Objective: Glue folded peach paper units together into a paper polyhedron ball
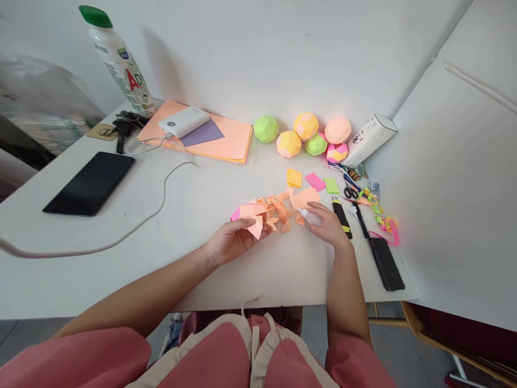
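Note:
My left hand (234,240) is closed around a partly built paper shape (251,215), folded from peach paper with a pink patch at its left side. Under the fingers of my right hand (329,226) is a small white glue bottle (311,216), its thin nozzle pointing left. Several loose folded peach pieces (280,207) lie on the table between my hands. Flat peach paper (307,198) sits just beyond the bottle. Part of the paper shape is hidden by my left thumb and fingers.
Several finished paper balls (306,125) stand by the wall beside a white box (371,139). Small yellow, pink (315,181) and green paper stacks lie before them. A cutter (342,218), scissors (351,192) and black case (386,264) are right; a tablet (89,183), cable, power bank (184,122) and bottle (121,67) left.

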Demonstrator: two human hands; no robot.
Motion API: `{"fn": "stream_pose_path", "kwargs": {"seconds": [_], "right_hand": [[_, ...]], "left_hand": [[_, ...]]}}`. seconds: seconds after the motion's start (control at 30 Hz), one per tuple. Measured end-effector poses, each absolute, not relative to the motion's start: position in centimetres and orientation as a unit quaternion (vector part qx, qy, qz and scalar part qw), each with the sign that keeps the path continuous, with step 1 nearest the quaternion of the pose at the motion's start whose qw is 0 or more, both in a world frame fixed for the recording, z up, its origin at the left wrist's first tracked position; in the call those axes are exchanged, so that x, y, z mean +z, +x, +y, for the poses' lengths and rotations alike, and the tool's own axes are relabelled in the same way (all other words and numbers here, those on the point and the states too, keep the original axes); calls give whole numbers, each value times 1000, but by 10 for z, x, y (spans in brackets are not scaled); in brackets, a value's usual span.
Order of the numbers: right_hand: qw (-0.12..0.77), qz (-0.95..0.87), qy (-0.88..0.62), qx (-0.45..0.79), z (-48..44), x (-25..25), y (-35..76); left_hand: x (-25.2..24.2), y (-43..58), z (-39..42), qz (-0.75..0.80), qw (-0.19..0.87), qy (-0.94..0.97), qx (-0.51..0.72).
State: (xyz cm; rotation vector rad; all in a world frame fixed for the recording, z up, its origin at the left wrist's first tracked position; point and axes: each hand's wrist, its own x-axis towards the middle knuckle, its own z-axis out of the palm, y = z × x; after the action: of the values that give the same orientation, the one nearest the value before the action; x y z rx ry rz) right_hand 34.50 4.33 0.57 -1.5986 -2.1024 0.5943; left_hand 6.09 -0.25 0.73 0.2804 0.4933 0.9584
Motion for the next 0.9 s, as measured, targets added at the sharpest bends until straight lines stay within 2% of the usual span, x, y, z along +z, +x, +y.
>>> {"fn": "stream_pose_path", "kwargs": {"seconds": [0.4,0.6,0.7,0.9], "right_hand": [[171,-662,-663,304,41,16,334],[180,-656,-656,327,42,15,334],[245,-637,-636,361,45,11,335],[478,-593,-518,389,42,16,334]], "left_hand": [[6,62,-3,233,851,131,452],[7,62,-4,233,851,112,457],[8,62,-4,233,851,120,456],[8,62,-4,236,850,129,453]]}}
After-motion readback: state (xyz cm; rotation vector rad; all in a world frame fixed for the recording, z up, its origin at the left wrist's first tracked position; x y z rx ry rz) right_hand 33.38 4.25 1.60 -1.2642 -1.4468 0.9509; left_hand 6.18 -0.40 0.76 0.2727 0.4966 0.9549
